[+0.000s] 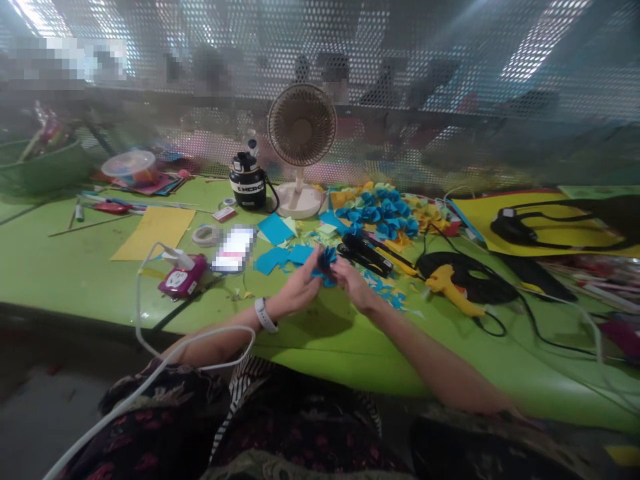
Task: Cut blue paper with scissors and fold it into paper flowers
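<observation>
Between my two hands, a little above the table's front half, is a small blue paper flower [327, 259] with dark, layered edges. My left hand [304, 285], below a white wristwatch, has its fingers closed on the flower's left side. From the other side my right hand [352, 279] pinches it near its edge. Exact fingertip contact is blurred. Just behind them lie blue paper squares [274, 260] and a black stapler [367, 253]. Blue paper scraps [387, 291] are scattered to the right. A heap of blue paper flowers [383, 210] sits farther back, with yellow ones around it.
A fan [303, 127] and a black bottle [248, 187] stand at the back. Left are a phone [234, 249], tape roll [206, 234], yellow sheet [155, 231] and purple power adapter [184, 279]. A yellow glue gun [455, 290] lies right. A white cable [150, 373] crosses my left arm.
</observation>
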A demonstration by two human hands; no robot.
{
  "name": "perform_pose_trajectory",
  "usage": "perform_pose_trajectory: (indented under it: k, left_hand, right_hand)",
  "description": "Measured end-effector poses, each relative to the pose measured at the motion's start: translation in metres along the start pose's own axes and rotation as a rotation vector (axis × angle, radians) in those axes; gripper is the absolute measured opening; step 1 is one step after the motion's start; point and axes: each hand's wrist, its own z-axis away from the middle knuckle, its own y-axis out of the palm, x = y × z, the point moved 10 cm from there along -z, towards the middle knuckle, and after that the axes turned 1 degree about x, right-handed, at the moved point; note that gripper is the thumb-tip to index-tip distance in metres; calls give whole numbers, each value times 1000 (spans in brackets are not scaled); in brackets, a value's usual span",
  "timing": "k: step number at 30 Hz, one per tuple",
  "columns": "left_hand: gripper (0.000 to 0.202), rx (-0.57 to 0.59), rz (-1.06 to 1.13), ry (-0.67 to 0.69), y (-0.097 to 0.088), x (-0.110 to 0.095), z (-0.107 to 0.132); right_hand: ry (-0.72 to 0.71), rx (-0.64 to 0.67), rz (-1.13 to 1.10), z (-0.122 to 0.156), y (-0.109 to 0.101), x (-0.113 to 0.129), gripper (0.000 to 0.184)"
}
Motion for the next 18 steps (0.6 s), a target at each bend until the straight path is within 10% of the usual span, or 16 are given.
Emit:
perform_pose_trajectory:
  k: [6,18]
  left_hand:
    - [52,-108,335,-194,-15,25,-8]
    - [39,-233,492,-196,-29,28,-15]
  right_hand:
    - [146,-33,-16,-6,-13,-13,30]
    - [5,-149,12,-8,-27,4,37]
